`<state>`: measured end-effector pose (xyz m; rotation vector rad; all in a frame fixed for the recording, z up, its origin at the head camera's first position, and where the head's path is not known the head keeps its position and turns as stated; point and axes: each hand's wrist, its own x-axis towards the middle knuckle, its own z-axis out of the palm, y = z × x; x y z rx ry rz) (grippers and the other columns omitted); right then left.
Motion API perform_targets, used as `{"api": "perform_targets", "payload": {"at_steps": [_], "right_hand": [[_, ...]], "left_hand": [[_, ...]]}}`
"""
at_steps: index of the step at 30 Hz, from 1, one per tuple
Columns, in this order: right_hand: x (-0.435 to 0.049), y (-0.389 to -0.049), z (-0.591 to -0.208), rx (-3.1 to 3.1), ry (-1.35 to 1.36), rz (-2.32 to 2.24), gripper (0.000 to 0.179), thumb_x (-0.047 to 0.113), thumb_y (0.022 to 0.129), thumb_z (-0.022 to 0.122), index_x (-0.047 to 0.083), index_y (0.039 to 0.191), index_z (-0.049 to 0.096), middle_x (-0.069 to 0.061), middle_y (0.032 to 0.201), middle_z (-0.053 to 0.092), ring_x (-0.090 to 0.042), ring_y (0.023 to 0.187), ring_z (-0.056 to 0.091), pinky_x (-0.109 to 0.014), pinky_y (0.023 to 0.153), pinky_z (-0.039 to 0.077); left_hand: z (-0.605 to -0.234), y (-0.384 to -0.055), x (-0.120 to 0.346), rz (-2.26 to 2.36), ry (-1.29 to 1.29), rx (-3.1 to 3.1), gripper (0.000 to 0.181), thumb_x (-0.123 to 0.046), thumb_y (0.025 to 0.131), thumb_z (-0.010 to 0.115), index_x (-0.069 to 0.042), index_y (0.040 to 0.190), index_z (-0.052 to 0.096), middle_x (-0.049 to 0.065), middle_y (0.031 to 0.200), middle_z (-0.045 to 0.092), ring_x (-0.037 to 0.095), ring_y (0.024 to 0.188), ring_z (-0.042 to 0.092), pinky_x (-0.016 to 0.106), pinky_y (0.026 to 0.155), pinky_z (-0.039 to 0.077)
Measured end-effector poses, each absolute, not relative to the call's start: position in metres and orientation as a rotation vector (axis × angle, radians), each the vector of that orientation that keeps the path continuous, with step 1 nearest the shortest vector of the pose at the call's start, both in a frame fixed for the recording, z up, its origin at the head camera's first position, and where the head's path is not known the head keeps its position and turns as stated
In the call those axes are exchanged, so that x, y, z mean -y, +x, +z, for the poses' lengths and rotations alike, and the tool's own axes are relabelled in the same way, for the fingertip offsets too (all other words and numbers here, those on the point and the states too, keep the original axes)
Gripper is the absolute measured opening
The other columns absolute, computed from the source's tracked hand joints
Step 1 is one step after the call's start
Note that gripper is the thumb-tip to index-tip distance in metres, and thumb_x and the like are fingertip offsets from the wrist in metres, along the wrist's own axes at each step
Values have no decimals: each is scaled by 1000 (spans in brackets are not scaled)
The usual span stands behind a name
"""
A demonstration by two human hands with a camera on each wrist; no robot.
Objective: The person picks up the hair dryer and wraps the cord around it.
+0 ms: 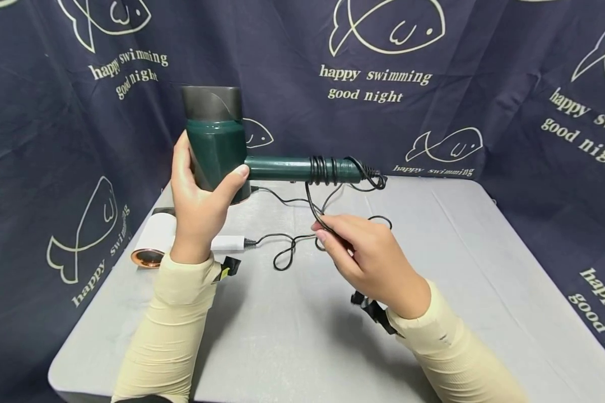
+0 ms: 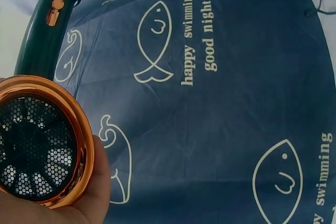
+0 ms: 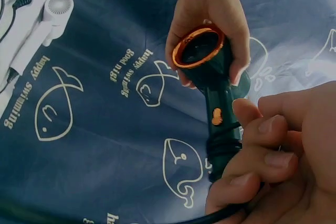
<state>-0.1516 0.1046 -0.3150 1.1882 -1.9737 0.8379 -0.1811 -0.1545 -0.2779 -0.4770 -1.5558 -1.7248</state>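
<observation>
A dark green hair dryer (image 1: 217, 146) with a black nozzle is held above the table by my left hand (image 1: 196, 207), thumb on the near side of its barrel. Its handle (image 1: 282, 168) points right, with several turns of black cord (image 1: 325, 169) wound near the end. My right hand (image 1: 373, 257) pinches the cord below the handle, between thumb and fingers. In the left wrist view the copper-rimmed rear grille (image 2: 37, 150) faces the camera. The right wrist view shows the orange switch (image 3: 217, 116) on the handle and curled right fingers (image 3: 262, 156) beside the wound cord.
A white hair dryer (image 1: 153, 238) with a copper-coloured rim lies at the left of the grey table (image 1: 292, 336), partly behind my left hand. Loose black cord (image 1: 284, 260) trails across the middle of the table. A dark blue curtain (image 1: 292, 67) with fish drawings hangs around the table.
</observation>
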Motion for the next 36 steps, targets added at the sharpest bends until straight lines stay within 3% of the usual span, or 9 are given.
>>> {"api": "perform_targets", "payload": {"at_steps": [17,23,28,36], "right_hand": [[-126,-150,-299,1945,998,736,13,14,97,66,8,99,77,5,75,61,-5,65,50,-19,58,40],[-132,-149,-292,1920,1000,751,8,13,92,73,9,97,78,6,75,63,-5,66,50,-17,59,38],[-135,-149,-289,1900,1006,799,10,6,86,79,8,95,78,5,73,61,-7,65,49,-18,59,36],[-141,-149,-287,1941,991,852,13,7,83,83,8,95,79,5,74,63,-5,69,50,-16,60,36]], "left_hand": [[-279,-178,150,-1558,-543,1846,82,-3,76,85,-17,150,51,5,131,62,17,108,59,28,90,49],[-278,-176,151,-1573,-546,1958,81,-5,76,86,-23,148,53,5,122,64,17,107,59,30,88,49],[-276,-174,152,-1556,-563,2020,84,-5,75,87,-25,149,52,2,125,65,15,108,60,31,88,50],[-275,-172,154,-1548,-647,2058,90,-2,72,89,-22,152,51,3,129,66,15,110,61,30,92,49]]}}
